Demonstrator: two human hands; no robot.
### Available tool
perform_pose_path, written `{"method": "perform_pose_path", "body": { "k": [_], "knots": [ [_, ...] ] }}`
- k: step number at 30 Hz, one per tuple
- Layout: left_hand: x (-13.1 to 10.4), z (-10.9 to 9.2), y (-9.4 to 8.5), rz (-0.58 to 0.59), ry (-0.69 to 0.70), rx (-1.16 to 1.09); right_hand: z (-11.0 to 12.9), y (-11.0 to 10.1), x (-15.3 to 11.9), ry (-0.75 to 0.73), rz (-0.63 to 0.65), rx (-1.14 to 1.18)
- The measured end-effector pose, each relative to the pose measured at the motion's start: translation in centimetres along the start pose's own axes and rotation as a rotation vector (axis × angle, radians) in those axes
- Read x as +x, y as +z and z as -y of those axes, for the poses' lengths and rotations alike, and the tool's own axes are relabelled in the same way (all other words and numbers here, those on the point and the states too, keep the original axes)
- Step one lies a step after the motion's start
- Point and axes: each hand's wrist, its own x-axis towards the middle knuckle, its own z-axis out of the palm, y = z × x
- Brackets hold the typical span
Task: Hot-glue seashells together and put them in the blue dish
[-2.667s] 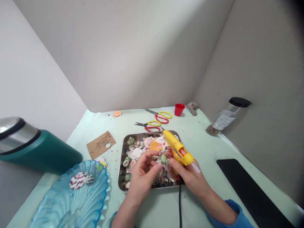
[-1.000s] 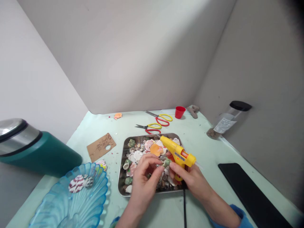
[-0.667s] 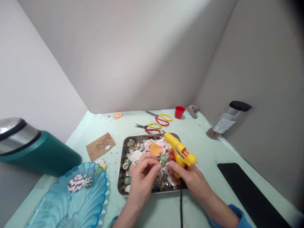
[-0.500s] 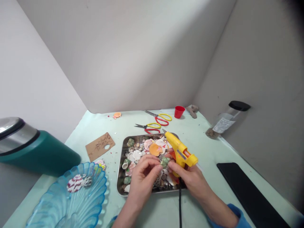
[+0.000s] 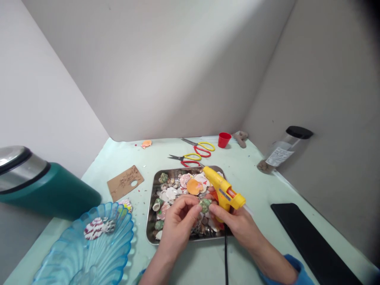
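Between the fingertips of both hands is a small green seashell (image 5: 205, 205), held above the metal tray (image 5: 150, 213). My left hand (image 5: 180, 221) pinches its left side with thumb and forefinger. My right hand (image 5: 234, 219) grips a yellow glue gun (image 5: 223, 186), its nozzle pointing up and to the left, while the thumb touches the shell's right side. A black cord (image 5: 226, 257) hangs from the gun's handle. Shells of many kinds fill the tray, among them an orange scallop shell (image 5: 194, 187); my hands hide part of them.
A blue shell-shaped dish (image 5: 74, 253) holding a striped shell (image 5: 94, 228) stands at left, beside a green bottle (image 5: 68, 190). Brown cardboard (image 5: 121, 186), scissors (image 5: 185, 157) and a red cup (image 5: 224, 140) lie beyond. At right are a clear jar (image 5: 279, 152) and a black slab (image 5: 308, 241).
The glue gun has dipped slightly down and to the left in my right hand. The green shell has shifted a little left and turned slightly between my fingers.
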Motion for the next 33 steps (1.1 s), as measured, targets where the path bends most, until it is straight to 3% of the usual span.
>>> {"method": "perform_pose_path", "body": {
  "k": [10, 22, 26, 33],
  "knots": [
    [-0.3, 0.2, -0.1, -0.026, -0.080, 0.011, -0.3, -0.2, -0.1, -0.056, 0.045, 0.050],
    [-0.2, 0.2, 0.0, 0.065, -0.073, -0.033, -0.7, -0.7, -0.3, -0.211, 0.058, 0.053],
    [-0.2, 0.5, -0.1, 0.106, -0.068, -0.041, -0.6, -0.4, -0.2, -0.215, 0.039, 0.065],
    [-0.3, 0.6, -0.2, 0.056, 0.030, 0.036, 0.4, 0.0, -0.2, -0.128, -0.008, -0.002]
  ]
}}
